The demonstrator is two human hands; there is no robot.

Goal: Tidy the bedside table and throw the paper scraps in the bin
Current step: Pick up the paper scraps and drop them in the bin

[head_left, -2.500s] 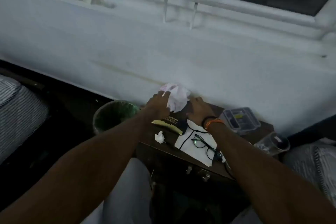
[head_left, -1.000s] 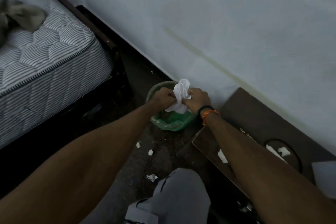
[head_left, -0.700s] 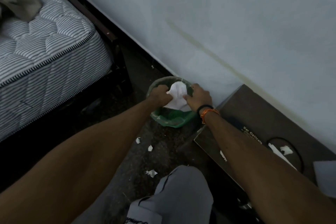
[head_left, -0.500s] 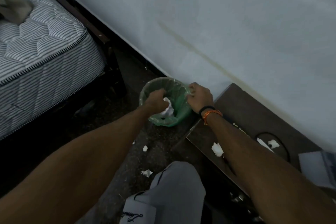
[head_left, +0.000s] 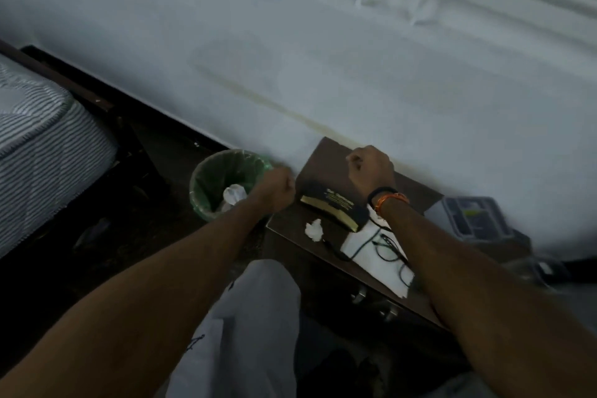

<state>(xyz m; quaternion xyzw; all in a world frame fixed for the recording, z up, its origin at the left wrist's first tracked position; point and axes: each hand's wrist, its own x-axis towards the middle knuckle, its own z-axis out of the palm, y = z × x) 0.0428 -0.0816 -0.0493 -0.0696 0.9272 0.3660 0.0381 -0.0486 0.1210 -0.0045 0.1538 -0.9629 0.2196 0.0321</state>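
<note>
The dark wooden bedside table (head_left: 326, 155) stands against the white wall. To its left is the bin (head_left: 206, 203) with a green liner; crumpled white paper (head_left: 234, 194) lies inside it. My left hand (head_left: 277, 189) hovers between the bin and the table, fingers curled, holding nothing. My right hand (head_left: 370, 168) is above the table's back part, also curled and empty. A small white paper scrap (head_left: 314, 229) lies on the table's front left, beside a black glasses case (head_left: 332, 207).
A white sheet (head_left: 358, 239) with spectacles (head_left: 387, 245) lies on the table, and a clear plastic box (head_left: 468, 216) sits at the right. A striped mattress (head_left: 38, 145) on a dark frame is at left. My knee (head_left: 258, 317) is below the table's edge.
Both hands let the large paper wad fall into the bin and drew back toward the table. The view swung right, bringing the table top into sight.
</note>
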